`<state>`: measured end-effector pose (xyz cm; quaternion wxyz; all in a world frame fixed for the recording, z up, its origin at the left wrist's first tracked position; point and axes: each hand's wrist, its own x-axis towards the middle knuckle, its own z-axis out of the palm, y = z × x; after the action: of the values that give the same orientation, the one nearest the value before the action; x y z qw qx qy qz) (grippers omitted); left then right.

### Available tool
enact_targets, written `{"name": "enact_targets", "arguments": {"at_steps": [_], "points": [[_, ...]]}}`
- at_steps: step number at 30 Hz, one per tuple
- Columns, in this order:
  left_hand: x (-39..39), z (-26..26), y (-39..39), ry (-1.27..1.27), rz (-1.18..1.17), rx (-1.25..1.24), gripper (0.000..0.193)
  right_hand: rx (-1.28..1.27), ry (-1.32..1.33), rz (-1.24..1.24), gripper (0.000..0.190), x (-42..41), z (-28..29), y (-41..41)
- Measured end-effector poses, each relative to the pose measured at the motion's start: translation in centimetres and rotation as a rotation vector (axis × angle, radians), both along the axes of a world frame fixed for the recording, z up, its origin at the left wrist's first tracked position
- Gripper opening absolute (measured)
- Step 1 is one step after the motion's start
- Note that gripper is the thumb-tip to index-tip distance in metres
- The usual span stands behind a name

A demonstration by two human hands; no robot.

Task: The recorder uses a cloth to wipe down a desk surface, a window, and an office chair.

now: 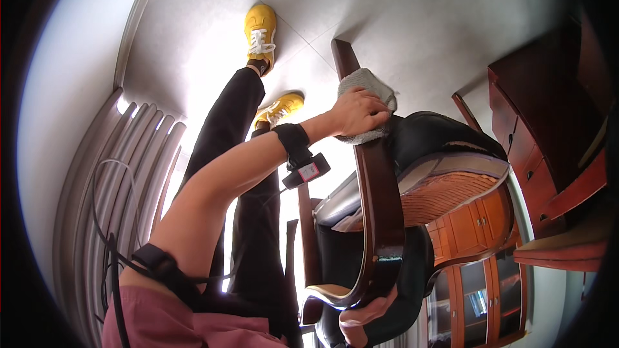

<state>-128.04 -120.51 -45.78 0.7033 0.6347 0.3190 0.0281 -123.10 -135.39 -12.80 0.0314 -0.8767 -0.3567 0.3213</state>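
Observation:
My left hand (360,112) presses a grey cloth (370,82) around a dark wooden leg (344,55) of an armchair. The fingers are bent over the cloth, and a black strap with a small device sits on that wrist. Lower in the picture, my right hand (370,314) curls around the curved wooden armrest (384,261) of the same chair; part of this hand is hidden behind the wood. The black seat cover (425,137) looks torn along its edge. Beside it, the orange-brown ribbed underside (440,198) of the seat shows. The chair appears upside down in this view.
My yellow shoes (260,34) stand on the pale tiled floor (309,24), close to the chair leg. A radiator (111,169) lines the wall at left. At right are a reddish-brown drawer unit (517,135) and a glass-door cabinet (478,290). A cable (96,212) loops near my left arm.

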Motion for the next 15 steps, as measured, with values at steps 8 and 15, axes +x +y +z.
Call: {"name": "enact_targets", "arguments": {"at_steps": [8,15], "points": [[-1.2,16.0,-7.5,-0.136,0.695,-0.224,0.048,0.118,-0.016,-0.316,0.054,-0.9,0.1,0.2],[-0.5,19.7,-10.3,-0.203,0.811,-0.270,0.060,0.142,-0.016,-0.354,0.056,-0.9,-0.2,0.1]]}}
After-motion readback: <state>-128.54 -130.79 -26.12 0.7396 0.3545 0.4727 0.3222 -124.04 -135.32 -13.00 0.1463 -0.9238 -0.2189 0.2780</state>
